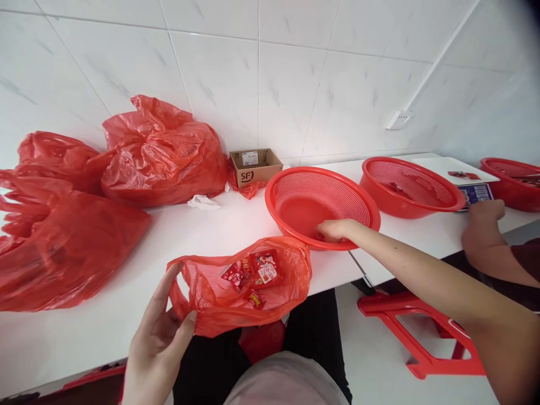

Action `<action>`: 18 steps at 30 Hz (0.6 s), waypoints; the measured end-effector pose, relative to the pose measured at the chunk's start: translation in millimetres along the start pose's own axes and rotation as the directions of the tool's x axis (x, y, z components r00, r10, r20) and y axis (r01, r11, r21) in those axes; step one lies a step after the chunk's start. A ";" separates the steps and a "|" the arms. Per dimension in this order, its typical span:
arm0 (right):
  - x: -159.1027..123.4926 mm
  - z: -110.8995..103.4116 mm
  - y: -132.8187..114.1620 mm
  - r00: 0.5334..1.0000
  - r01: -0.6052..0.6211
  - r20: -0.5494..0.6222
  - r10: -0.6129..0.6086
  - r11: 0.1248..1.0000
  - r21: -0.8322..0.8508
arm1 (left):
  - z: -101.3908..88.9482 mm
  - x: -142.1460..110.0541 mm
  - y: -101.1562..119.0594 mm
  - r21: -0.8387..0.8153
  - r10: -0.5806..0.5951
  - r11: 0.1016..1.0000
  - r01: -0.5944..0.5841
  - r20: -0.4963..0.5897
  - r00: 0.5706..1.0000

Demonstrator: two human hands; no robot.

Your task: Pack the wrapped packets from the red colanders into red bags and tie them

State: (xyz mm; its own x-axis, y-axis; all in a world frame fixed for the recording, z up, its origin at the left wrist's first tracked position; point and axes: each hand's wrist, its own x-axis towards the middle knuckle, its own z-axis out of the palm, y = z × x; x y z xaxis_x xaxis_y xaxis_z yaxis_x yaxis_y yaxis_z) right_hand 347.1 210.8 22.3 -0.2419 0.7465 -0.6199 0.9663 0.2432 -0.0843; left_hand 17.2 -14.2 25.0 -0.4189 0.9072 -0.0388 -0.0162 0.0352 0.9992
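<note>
My left hand (pixel 162 332) grips one handle of a thin red plastic bag (pixel 211 323), thumb and fingers closed on it. The bag's mouth gapes upward at the table's front edge, and several small red snack packets (pixel 266 269) lie inside. My right hand (pixel 335 229) is down inside a red plastic colander (pixel 276 225), near the front rim. Its fingers are curled and partly hidden; whatever they hold, if anything, I cannot make out. No packets show on the visible part of this colander's floor.
Filled red bags (pixel 164 163) crowd the left side. A small SF carton (pixel 257 171) stands by the wall. Rightward are a second colander (pixel 413 208), a scale (pixel 475 194), a third colander (pixel 517 185) and another person's hand (pixel 487 209). A red stool (pixel 417 337) stands below.
</note>
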 end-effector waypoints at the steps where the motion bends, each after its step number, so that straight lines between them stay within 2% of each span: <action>1: 0.4 -2.7 0.9 1.000 0.010 -0.002 -0.009 1.000 0.018 | -0.1 0.1 0.1 0.003 -0.001 1.000 0.001 -0.003 1.000; 4: -8.4 -20.4 -0.1 0.994 0.083 -0.080 -0.075 0.992 0.099 | -2.3 0.5 0.3 0.012 -0.021 1.000 0.021 -0.005 1.000; 6: -22.7 -32.0 -9.9 0.958 0.250 -0.209 -0.198 0.932 0.261 | -2.9 0.6 0.8 0.015 -0.032 0.999 0.032 0.000 0.999; 8: -40.5 -36.4 -31.1 0.867 0.478 -0.368 -0.336 0.769 0.424 | -0.6 0.3 2.2 0.018 -0.024 1.000 0.024 0.003 1.000; 10: -56.9 -32.1 -60.1 0.759 0.641 -0.491 -0.427 0.621 0.450 | 4.0 -0.2 4.4 0.007 0.000 1.000 0.000 0.001 1.000; 11: -63.4 -27.7 -74.6 0.717 0.681 -0.529 -0.454 0.616 0.395 | 6.5 -0.5 5.5 0.001 0.013 1.000 -0.013 -0.002 1.000; 13: -72.2 -16.8 -96.4 0.644 0.704 -0.594 -0.482 0.677 0.214 | 9.8 -1.0 6.8 -0.013 0.025 1.000 -0.025 -0.004 1.000; 15: -76.8 -5.0 -101.4 0.599 0.655 -0.650 -0.467 0.753 0.062 | 9.0 -0.8 6.3 -0.017 0.012 1.000 -0.012 -0.004 1.000; 16: -78.2 1.6 -97.1 0.602 0.607 -0.671 -0.434 0.794 0.031 | 6.9 -0.5 5.2 -0.014 -0.001 1.000 0.001 -0.006 1.000; 18: -80.6 18.9 -79.6 0.645 0.479 -0.693 -0.323 0.877 0.037 | 0.7 0.9 1.7 -0.004 -0.024 1.000 0.024 -0.009 1.000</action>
State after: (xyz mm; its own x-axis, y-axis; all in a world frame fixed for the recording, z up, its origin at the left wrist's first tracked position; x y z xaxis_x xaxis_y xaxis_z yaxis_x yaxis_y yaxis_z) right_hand 291.3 119.6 64.2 -0.5290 0.8318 0.1681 0.7347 0.5481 -0.3997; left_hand 17.5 -13.1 26.7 -0.4269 0.9021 -0.0628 -0.0302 0.0552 0.9980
